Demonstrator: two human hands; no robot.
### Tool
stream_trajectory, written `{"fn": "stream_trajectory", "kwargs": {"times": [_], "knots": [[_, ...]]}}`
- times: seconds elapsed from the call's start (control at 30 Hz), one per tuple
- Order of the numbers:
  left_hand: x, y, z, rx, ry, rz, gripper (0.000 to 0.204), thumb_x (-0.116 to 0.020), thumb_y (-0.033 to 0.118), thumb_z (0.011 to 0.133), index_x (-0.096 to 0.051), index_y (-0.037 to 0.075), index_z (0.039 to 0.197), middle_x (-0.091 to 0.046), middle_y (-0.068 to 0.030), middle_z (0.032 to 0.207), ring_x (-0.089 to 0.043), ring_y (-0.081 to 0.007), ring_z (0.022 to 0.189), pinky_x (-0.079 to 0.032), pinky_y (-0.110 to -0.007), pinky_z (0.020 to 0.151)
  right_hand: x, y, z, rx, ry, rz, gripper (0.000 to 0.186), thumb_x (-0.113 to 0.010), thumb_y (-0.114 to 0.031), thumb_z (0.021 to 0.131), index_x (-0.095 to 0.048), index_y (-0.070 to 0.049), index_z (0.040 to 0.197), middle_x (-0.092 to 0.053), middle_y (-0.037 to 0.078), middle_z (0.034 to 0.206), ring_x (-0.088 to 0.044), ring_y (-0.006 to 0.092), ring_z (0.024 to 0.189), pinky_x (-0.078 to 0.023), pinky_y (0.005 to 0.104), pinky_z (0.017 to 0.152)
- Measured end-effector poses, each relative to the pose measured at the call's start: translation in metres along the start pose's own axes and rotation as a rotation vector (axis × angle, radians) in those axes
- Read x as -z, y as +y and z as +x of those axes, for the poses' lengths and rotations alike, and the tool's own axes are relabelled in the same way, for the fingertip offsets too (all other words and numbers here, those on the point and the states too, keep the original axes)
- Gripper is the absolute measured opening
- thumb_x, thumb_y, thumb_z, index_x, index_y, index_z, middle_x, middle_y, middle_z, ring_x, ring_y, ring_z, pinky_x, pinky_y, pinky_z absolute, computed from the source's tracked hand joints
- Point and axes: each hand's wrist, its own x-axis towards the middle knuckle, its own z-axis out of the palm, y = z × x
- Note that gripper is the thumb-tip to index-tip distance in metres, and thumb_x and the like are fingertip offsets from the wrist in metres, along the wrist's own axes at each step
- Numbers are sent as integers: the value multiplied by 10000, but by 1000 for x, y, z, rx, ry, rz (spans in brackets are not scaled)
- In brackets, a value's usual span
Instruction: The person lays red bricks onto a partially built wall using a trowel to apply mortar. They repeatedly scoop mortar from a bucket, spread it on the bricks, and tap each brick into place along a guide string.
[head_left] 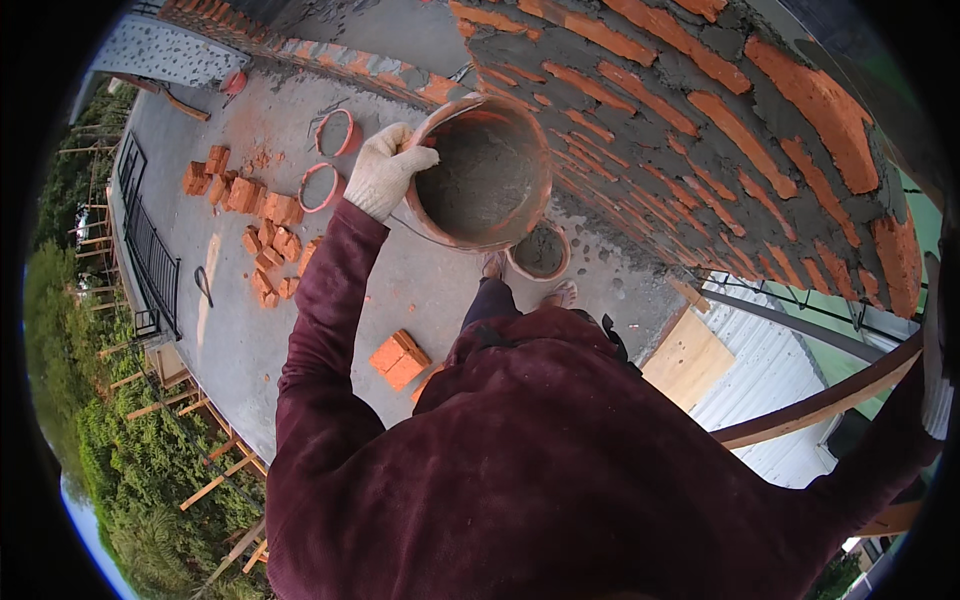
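Observation:
My left hand (392, 162), in a pale knitted glove, grips the rim of a bucket (478, 172) with wet grey mortar inside. The bucket is held up beside the brick wall (675, 115), whose courses show thick grey mortar joints. Below it, a second mortar bucket (540, 252) stands by my feet. At the far right edge, my right hand (932, 395) is only partly in view, gloved and raised near the wall's end; what it holds, if anything, I cannot make out.
Broken and stacked bricks (245, 194) lie left on the concrete floor (240, 365), with two red-rimmed buckets (335, 133) nearby and a black railing piece (150, 235). A low wall runs behind. Timber props and trees line the left edge; a wooden board (690, 355) lies at lower right.

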Motion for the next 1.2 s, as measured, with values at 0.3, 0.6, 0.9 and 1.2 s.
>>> {"fn": "stream_trajectory", "kwargs": {"times": [0.3,0.6,0.9,1.2], "knots": [[29,49,-3,-150,-65,146,195,-741,166,771,-586,53,803,-476,39,727,-462,-87,700,-400,-271,637,-114,-113,11,201,105,-75,280,-698,-137,927,-574,-57,1165,-685,176,1039,-708,375,915,-569,421,742],[61,35,17,-240,-143,222,262,-726,203,719,-545,25,785,-438,-23,692,-470,-144,677,-410,-331,640,-42,-108,45,-161,830,-266,474,-723,-288,952,-577,11,1290,-726,183,1096,-739,334,969,-593,395,813],[98,68,35,-338,-304,390,278,-723,249,729,-578,27,815,-539,-62,710,-549,-184,706,-461,-352,678,-125,-277,-43,100,-493,146,278,-688,-194,891,-537,-26,1054,-661,212,892,-712,390,844,-574,471,726],[67,101,38,-566,-324,490,219,-698,173,748,-535,34,792,-433,-3,703,-455,-123,680,-422,-317,631,-208,-288,2,148,-890,143,320,-616,-178,886,-639,59,1100,-728,251,937,-732,405,896,-580,486,762]]}}
